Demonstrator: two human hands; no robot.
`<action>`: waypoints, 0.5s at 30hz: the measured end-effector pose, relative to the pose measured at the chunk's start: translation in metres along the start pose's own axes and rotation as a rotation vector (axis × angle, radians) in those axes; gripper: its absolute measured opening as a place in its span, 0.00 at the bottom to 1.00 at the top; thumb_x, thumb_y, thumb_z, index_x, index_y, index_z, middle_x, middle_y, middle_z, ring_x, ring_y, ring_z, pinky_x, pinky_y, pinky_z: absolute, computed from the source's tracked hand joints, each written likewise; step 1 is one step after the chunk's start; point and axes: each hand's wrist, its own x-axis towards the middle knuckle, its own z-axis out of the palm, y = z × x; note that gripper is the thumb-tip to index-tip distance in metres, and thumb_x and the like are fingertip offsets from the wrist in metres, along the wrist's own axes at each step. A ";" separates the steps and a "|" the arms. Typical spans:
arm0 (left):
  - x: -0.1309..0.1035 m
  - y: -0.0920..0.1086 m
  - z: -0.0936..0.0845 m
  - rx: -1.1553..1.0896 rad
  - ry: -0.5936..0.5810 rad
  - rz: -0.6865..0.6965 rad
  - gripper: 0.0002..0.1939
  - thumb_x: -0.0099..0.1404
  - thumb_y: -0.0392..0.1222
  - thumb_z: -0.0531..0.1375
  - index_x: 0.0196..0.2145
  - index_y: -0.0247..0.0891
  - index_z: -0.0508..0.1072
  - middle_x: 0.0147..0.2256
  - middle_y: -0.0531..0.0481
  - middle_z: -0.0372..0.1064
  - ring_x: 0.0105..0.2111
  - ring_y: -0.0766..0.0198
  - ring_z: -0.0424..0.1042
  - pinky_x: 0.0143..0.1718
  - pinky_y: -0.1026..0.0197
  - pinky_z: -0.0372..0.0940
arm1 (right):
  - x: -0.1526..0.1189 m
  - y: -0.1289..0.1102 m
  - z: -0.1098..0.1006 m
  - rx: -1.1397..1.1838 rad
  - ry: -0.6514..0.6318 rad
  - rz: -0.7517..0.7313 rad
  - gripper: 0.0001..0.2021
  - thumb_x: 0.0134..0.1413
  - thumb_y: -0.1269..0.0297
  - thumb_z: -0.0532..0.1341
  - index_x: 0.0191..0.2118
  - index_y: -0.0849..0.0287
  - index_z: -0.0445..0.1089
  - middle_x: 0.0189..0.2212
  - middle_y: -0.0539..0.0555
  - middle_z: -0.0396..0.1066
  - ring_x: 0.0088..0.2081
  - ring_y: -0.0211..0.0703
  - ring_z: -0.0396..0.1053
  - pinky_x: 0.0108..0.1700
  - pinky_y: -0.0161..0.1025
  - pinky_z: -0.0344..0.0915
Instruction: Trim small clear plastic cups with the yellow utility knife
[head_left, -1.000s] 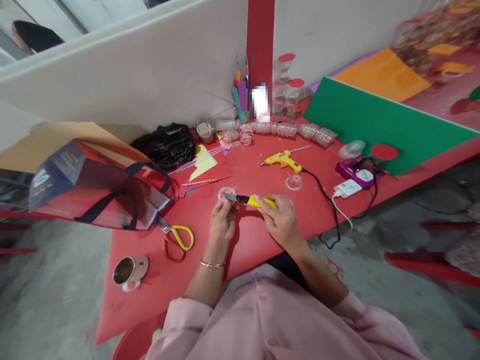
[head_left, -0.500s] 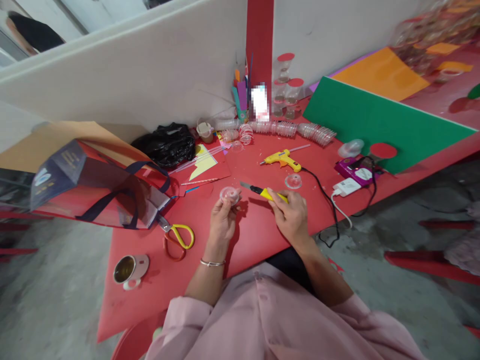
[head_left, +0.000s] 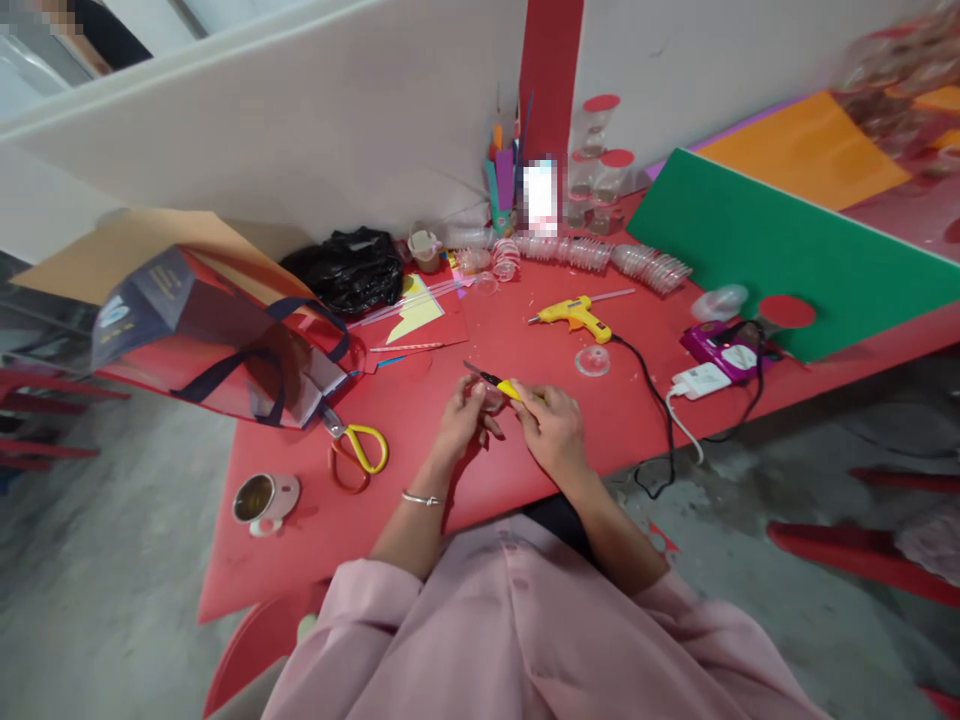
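Red covering spans the bench [head_left: 409, 440], backed by a pale partition [head_left: 360, 130]. Half a second ago the yellow-handled knife [head_left: 506, 386] was held clear of the small clear plastic cup [head_left: 493, 399], off to its right; now the hands have closed up again and the blade passes just over the cup, though whether it touches is too small to tell. That suggests trimming or scraping is being taken up afresh, not finished. The left hand [head_left: 466, 412] pinches the cup between thumb and fingers above the bench's near part; the right hand [head_left: 551, 425] is wrapped round the knife's handle. Beyond them, the glue gun [head_left: 574, 316] and a loose plastic piece [head_left: 592, 361] lie where they were, untouched.
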 end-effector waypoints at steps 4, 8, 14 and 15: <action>0.002 -0.005 -0.007 0.340 0.146 0.237 0.22 0.73 0.58 0.54 0.48 0.36 0.75 0.35 0.42 0.77 0.28 0.60 0.77 0.30 0.59 0.70 | 0.001 -0.005 0.005 -0.002 -0.078 0.003 0.20 0.72 0.56 0.55 0.64 0.47 0.71 0.41 0.57 0.74 0.43 0.47 0.68 0.46 0.43 0.63; -0.010 -0.007 -0.020 0.686 0.339 0.441 0.15 0.72 0.50 0.58 0.45 0.39 0.80 0.47 0.36 0.77 0.48 0.49 0.76 0.55 0.47 0.66 | 0.007 -0.001 0.004 -0.081 -0.107 -0.017 0.19 0.70 0.58 0.57 0.63 0.48 0.72 0.41 0.58 0.73 0.43 0.49 0.67 0.45 0.43 0.63; -0.050 0.009 -0.014 0.574 0.465 0.638 0.26 0.63 0.53 0.69 0.56 0.43 0.76 0.70 0.35 0.55 0.74 0.41 0.44 0.71 0.36 0.44 | 0.003 -0.015 -0.011 -0.069 -0.006 -0.012 0.19 0.70 0.59 0.58 0.62 0.53 0.72 0.52 0.66 0.73 0.55 0.57 0.68 0.56 0.57 0.64; -0.055 0.011 -0.007 0.452 0.416 0.631 0.29 0.63 0.53 0.68 0.59 0.45 0.73 0.72 0.37 0.51 0.75 0.44 0.39 0.71 0.37 0.43 | 0.002 -0.024 -0.014 -0.003 0.048 -0.028 0.22 0.71 0.58 0.56 0.66 0.53 0.67 0.60 0.67 0.68 0.62 0.60 0.63 0.61 0.61 0.60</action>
